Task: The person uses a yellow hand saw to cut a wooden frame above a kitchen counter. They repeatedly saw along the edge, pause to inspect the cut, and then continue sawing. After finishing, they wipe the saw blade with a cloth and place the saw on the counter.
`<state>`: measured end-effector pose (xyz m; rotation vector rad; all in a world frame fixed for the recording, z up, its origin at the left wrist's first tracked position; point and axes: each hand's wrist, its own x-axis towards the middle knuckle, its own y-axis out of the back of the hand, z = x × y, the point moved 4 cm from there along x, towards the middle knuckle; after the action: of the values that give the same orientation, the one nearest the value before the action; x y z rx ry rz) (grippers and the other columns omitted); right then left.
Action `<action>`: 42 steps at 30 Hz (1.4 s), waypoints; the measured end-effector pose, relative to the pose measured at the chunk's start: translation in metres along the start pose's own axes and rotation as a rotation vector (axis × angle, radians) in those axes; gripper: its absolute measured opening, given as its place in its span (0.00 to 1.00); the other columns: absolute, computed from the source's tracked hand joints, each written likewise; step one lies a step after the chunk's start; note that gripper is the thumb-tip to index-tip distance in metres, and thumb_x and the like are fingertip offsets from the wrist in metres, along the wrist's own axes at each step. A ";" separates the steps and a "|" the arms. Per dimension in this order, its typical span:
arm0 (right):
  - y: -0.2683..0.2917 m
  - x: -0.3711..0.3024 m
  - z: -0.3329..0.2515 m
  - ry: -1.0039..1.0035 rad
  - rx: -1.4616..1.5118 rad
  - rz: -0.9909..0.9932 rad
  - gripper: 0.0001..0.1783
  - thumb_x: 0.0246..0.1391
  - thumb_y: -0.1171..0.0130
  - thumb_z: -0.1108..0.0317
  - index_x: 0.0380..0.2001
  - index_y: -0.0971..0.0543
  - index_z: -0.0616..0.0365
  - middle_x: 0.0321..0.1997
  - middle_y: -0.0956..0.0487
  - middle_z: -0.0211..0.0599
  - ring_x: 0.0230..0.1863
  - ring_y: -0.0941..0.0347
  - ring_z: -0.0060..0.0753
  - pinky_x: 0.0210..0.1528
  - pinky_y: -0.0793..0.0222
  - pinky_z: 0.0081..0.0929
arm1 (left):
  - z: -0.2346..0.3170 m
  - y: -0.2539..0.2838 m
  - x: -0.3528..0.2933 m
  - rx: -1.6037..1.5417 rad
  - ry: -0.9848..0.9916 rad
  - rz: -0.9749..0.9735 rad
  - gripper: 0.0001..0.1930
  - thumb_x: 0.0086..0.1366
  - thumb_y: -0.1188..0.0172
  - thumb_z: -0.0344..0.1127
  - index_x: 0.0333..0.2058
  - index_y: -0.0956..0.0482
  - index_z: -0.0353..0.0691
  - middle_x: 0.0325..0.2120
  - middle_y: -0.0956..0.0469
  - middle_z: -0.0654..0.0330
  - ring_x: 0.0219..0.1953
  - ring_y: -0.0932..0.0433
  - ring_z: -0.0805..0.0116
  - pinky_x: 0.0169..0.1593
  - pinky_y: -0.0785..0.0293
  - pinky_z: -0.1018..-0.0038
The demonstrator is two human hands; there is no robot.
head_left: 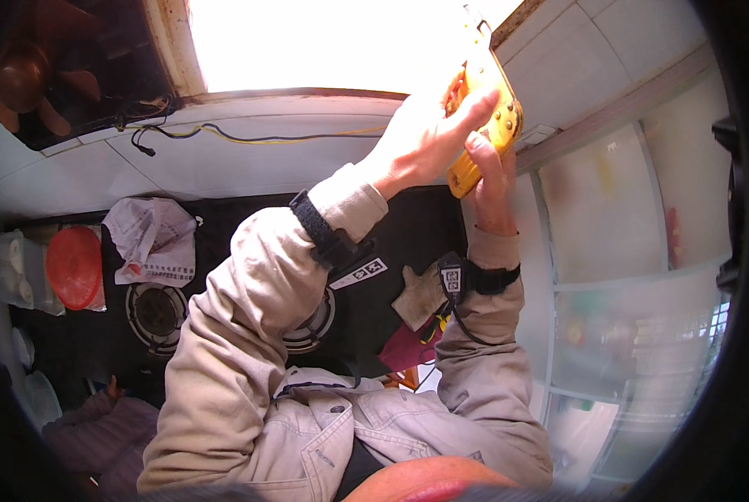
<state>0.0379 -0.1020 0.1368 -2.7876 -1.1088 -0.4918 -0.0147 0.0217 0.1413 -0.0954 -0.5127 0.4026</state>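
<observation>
Raised at the top right, a long yellow tool (505, 99) with round studs, an orange-red part and a metal tip is held in front of the bright window. Its exact kind is unclear in the glare. My left hand (424, 138) is closed around its side, the thumb lying across the body. From below, my right hand (493, 188) grips its lower end, with the thumb pressed on it. A black strap (328, 234) circles my left wrist, and another strap (493, 279) with a small device sits on my right.
Below is a black stove top with a burner (157, 318), a printed cloth or bag (150, 238), a red lid (75, 268) and a work glove (416, 297). A cable (249, 138) runs along the tiled wall. Fan blades (31, 84) show upper left; another person's sleeve (102, 431) lower left.
</observation>
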 end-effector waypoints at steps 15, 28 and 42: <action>-0.007 -0.007 -0.028 0.065 -0.345 0.228 0.19 0.74 0.50 0.59 0.57 0.25 0.62 0.40 0.22 0.31 0.32 0.29 0.19 0.36 0.31 0.21 | -0.018 0.001 0.011 0.306 -0.165 -0.025 0.36 0.71 0.39 0.43 0.72 0.42 0.36 0.42 0.21 0.52 0.42 0.22 0.66 0.47 0.22 0.68; 0.008 -0.006 -0.003 -0.159 0.271 -0.060 0.44 0.63 0.63 0.20 0.36 0.27 0.56 0.23 0.30 0.28 0.21 0.32 0.24 0.25 0.34 0.21 | -0.029 -0.002 0.018 0.462 -0.222 0.040 0.29 0.69 0.38 0.45 0.60 0.30 0.30 0.42 0.21 0.41 0.45 0.21 0.46 0.51 0.24 0.57; -0.003 -0.006 -0.007 -0.196 0.121 0.126 0.44 0.62 0.70 0.20 0.17 0.36 0.49 0.14 0.39 0.23 0.15 0.41 0.20 0.20 0.42 0.19 | -0.032 -0.004 0.019 0.400 -0.231 0.036 0.30 0.69 0.38 0.46 0.62 0.31 0.32 0.38 0.18 0.40 0.39 0.17 0.42 0.46 0.21 0.58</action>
<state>0.0297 -0.1050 0.1413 -2.8218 -0.9522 -0.1369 0.0173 0.0260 0.1224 0.3317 -0.6487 0.5483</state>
